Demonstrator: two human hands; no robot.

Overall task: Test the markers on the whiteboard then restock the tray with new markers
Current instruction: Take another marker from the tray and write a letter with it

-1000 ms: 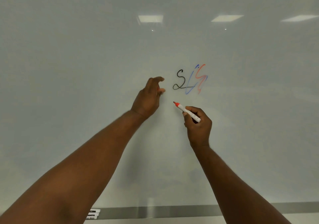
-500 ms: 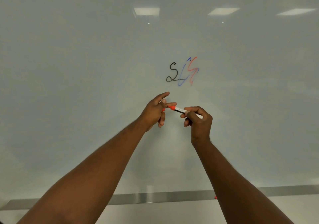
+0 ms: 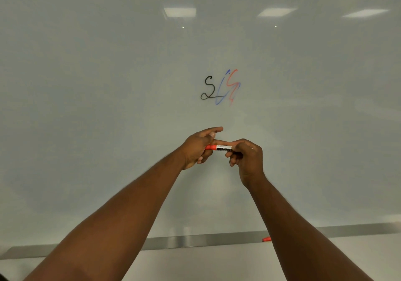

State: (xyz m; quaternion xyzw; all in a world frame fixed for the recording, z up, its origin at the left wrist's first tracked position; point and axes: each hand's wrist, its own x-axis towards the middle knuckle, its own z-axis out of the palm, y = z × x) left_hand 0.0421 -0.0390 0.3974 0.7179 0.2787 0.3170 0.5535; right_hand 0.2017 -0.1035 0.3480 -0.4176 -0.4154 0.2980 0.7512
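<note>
Both hands met in front of the whiteboard (image 3: 108,107), below three scribbles (image 3: 221,87). The right hand (image 3: 247,157) gripped a red marker (image 3: 223,148) level, while the left hand (image 3: 198,148) pinched its red cap (image 3: 211,147).

Red-capped white marker (image 3: 219,147), black, blue, red scribbles (image 3: 220,87), grey tray (image 3: 195,240)

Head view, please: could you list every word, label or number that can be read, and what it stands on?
On the marker: print on a black band, too blurred to read.
On the whiteboard: black, blue and red squiggles, test strokes, no words.
Nothing else bears text.
</note>
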